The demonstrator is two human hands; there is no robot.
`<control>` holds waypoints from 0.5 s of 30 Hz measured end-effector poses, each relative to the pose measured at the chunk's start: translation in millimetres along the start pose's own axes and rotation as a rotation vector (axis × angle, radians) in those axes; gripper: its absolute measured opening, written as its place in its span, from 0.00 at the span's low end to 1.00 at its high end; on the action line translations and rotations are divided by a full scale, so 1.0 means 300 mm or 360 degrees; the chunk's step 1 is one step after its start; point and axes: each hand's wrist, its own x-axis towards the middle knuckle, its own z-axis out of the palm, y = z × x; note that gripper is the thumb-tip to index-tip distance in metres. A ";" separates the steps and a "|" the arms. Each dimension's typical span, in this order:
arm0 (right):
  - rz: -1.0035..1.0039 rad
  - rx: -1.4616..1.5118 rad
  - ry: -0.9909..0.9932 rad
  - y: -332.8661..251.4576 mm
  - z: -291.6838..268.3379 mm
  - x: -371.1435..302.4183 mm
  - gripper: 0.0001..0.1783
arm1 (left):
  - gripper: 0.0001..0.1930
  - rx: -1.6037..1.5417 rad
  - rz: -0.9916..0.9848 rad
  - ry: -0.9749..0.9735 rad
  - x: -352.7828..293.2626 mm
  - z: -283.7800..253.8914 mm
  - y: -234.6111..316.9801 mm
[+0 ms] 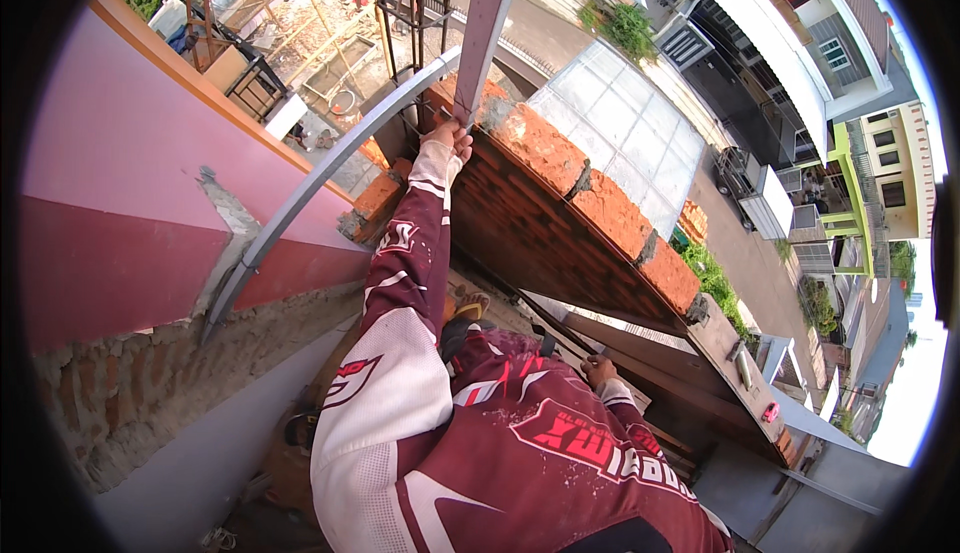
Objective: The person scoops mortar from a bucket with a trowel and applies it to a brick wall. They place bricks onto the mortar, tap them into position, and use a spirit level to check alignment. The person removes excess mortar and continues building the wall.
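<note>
At the far end of the brick wall (545, 148), the left hand (447, 140) pinches its grip on the straight grey bar's foot (468, 103), probably best held steady and plumb; the right hand's (601, 372) grip I cannot tell.

Left hand (447, 140) at the bar's (488, 33) lower end, beside the bricks (620, 211).
The bricks run down rightward; the right hand (601, 371) is on their near side. Left of the left arm, a pipe (300, 198) crosses before a wall (150, 153); rebar (418, 3) stands beyond. Past the bricks lies a roof (630, 123), then houses (780, 53) farther right.
</note>
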 end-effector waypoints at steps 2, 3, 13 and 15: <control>-0.0105 0.0028 -0.0036 -0.019 0.010 0.010 0.27 | 0.06 0.0009 -0.0011 0.0013 0.009 0.005 -0.005; -0.0216 -0.0020 -0.0005 -0.027 0.015 0.030 0.27 | 0.06 0.0021 -0.0008 0.0023 0.020 0.009 -0.007; -0.1251 0.0126 -0.0102 -0.969 -0.290 -0.165 0.22 | 0.06 0.0345 0.0061 0.0090 0.052 0.027 -0.020; -0.1305 0.0312 -0.0193 -1.154 -0.328 -0.169 0.21 | 0.05 0.0326 0.0064 0.0082 0.051 0.029 -0.017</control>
